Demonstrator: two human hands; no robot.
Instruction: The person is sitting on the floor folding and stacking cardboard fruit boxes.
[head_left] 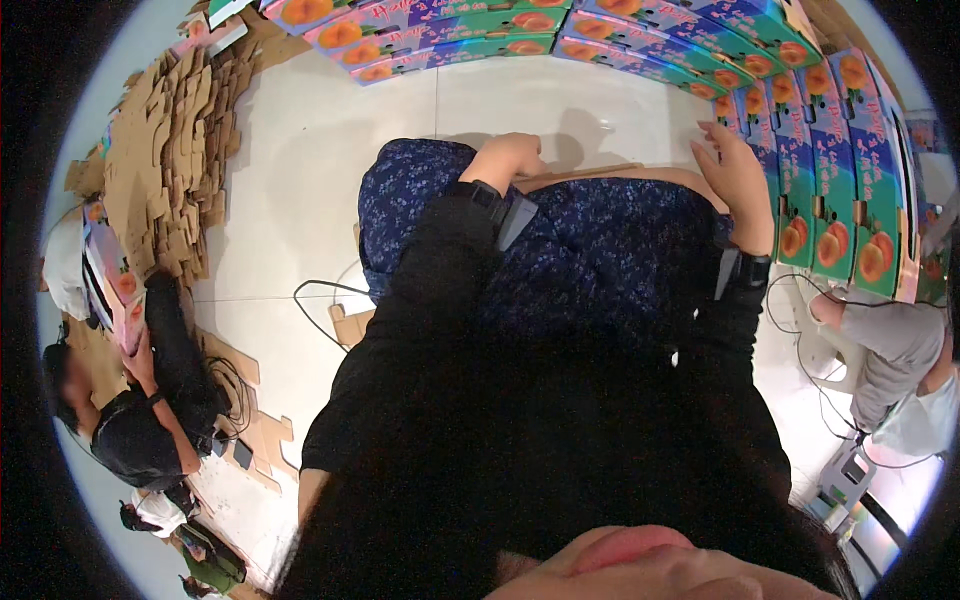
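Note:
A flat brown cardboard sheet (610,176) lies across my lap, over blue flowered fabric (590,250). My left hand (512,155) is curled into a fist on the sheet's left end and grips its edge. My right hand (738,178) lies on the sheet's right end with its fingers stretched out, close to the stacked boxes. Both wrists carry black bands, and my black sleeves cover the forearms.
Colourful printed fruit boxes (830,170) are stacked along the back and right. A heap of flat cardboard pieces (165,160) lies at the left on the white tiled floor (300,180). A person at the left (150,400) holds a box; another person in grey (895,350) is at the right. Cables (320,300) trail on the floor.

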